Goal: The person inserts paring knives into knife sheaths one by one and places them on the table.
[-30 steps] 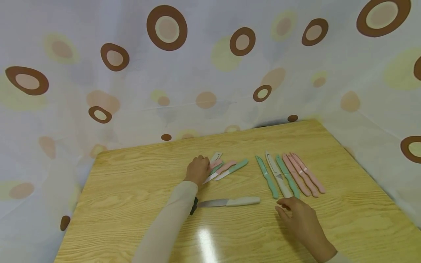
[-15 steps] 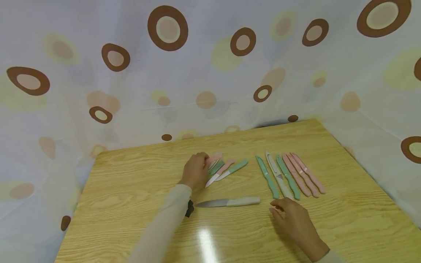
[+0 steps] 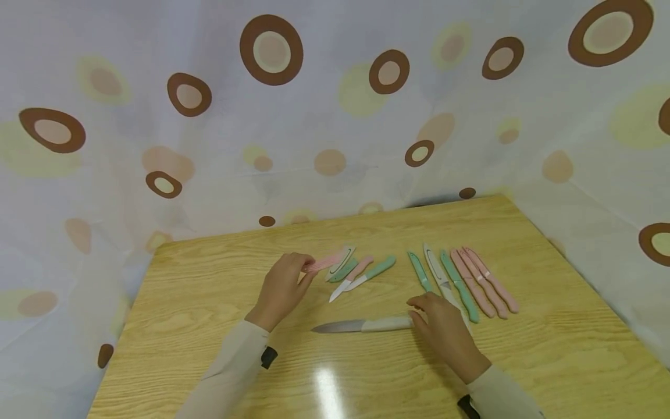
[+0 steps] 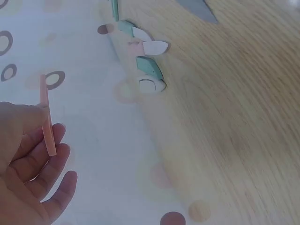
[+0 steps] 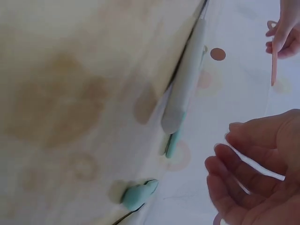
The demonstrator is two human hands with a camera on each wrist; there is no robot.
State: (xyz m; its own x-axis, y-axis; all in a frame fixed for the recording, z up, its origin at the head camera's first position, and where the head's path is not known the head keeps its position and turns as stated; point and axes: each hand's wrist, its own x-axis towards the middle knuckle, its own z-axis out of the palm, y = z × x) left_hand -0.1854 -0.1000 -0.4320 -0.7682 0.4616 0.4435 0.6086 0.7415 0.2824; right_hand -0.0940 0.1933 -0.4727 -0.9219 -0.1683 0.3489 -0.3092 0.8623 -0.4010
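My left hand (image 3: 282,285) pinches a flat pink knife sheath (image 3: 325,263) between thumb and fingers; in the left wrist view the sheath (image 4: 49,133) appears edge-on, off the table. Right beside it lie a white sheath (image 3: 348,256) and a green sheath (image 3: 342,271). A pink-handled knife (image 3: 360,267) and a green-handled knife (image 3: 382,266), both with bare white blades, overlap there. My right hand (image 3: 445,334) hovers with relaxed fingers, holding nothing, at the handle end of a white-handled knife (image 3: 384,325). That knife's grey blade points left.
On the right, a row of sheathed knives lies side by side: a green one (image 3: 419,270), a white one (image 3: 435,267), another green one (image 3: 460,288) and several pink ones (image 3: 478,282). A patterned cloth (image 3: 324,116) hangs behind the wooden table (image 3: 209,326).
My left hand has drawn the pink sheath out of the pile, leftward and toward me, uncovering the white and green sheaths. My right hand has shifted left and slightly away, to the white knife's handle end.
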